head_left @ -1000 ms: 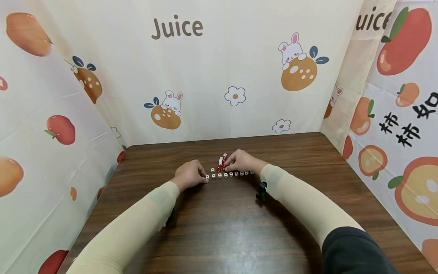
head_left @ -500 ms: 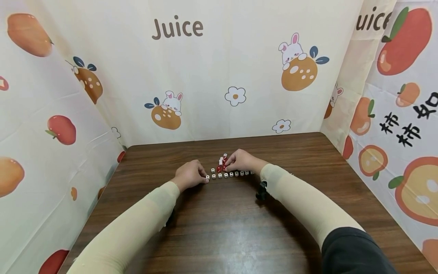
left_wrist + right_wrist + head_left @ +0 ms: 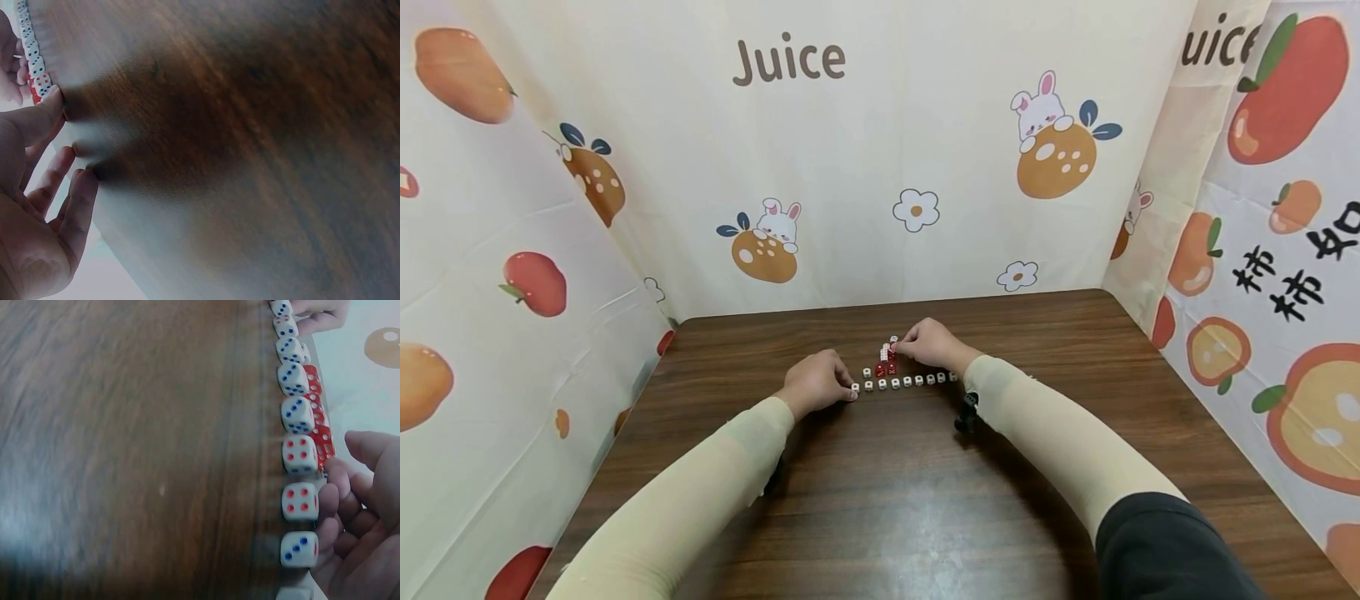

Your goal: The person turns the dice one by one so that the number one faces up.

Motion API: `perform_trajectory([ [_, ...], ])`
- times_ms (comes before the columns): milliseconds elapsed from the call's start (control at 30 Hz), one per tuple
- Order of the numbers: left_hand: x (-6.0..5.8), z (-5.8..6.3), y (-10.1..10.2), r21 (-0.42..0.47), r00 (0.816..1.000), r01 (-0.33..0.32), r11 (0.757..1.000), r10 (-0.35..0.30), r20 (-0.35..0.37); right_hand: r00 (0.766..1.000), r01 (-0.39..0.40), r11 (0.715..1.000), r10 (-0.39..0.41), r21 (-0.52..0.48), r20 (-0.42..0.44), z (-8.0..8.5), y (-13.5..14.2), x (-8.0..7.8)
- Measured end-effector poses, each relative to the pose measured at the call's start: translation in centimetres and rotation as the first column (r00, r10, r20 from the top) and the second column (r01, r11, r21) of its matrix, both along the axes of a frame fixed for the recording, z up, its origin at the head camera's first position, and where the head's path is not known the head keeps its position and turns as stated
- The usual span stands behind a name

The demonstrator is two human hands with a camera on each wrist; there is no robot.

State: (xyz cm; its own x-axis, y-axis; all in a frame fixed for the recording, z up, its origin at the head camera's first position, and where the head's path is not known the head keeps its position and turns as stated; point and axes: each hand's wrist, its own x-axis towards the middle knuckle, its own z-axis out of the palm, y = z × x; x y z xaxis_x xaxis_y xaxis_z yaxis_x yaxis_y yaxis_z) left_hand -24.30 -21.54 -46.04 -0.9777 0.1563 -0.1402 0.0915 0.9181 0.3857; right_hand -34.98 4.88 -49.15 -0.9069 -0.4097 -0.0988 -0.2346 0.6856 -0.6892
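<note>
In the head view, my left hand pinches the white die at the left end of a row of white dice. The left wrist view shows the thumb at the row's end, with the other fingers lowered toward the table. My right hand reaches over the row, fingertips at the upper part of a small group of red dice and white dice behind it. In the right wrist view, its thumb and forefinger stand apart beside the red dice, and no die shows between them.
One white die stands behind the row's left part. The brown wooden table ends at a fruit-printed cloth backdrop, with printed side cloths to left and right.
My right hand has moved back from the front red die toward the rear of the group, uncovering that die and more of the row. My left hand stays put.
</note>
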Motion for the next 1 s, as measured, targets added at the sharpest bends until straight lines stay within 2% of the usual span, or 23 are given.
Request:
perform_trajectory([
  [200,0.0,0.0,0.1,-0.003,1.0,0.002,1.0,-0.002,-0.006,0.999,0.045,0.998,-0.045,0.052,-0.001,-0.4,-0.8,-0.1],
  [233,0.0,0.0,0.1,-0.005,1.0,0.003,1.0,-0.003,-0.007,0.998,0.058,0.996,-0.058,0.07,0.007,0.5,-1.1,0.7],
  [300,-0.1,0.0,0.2,-0.008,1.0,0.006,1.0,-0.006,-0.007,0.998,0.059,0.995,-0.059,0.085,0.003,0.5,-1.1,0.7],
  [600,0.0,0.0,0.0,-0.003,1.0,0.004,1.0,-0.004,-0.002,0.999,-0.054,0.995,0.054,0.081,0.005,0.7,-0.5,0.6],
  [733,0.0,-0.1,-0.2,0.011,1.0,0.009,1.0,-0.009,0.007,0.999,-0.053,0.997,0.052,0.064,0.016,0.7,0.0,0.6],
  [767,-0.4,-0.7,-0.4,0.012,1.0,0.019,1.0,-0.019,-0.008,0.999,-0.048,0.997,0.047,0.061,0.016,0.7,0.1,0.6],
  [967,-0.6,-0.8,-0.5,0.013,1.0,0.017,1.0,-0.017,-0.009,0.999,-0.053,0.996,0.053,0.071,0.0,0.9,0.8,0.4],
  [1000,-0.3,-0.3,-0.2,0.013,1.0,0.008,1.0,-0.008,0.005,0.998,-0.056,0.996,0.056,0.072,-0.001,0.9,0.8,0.4],
])
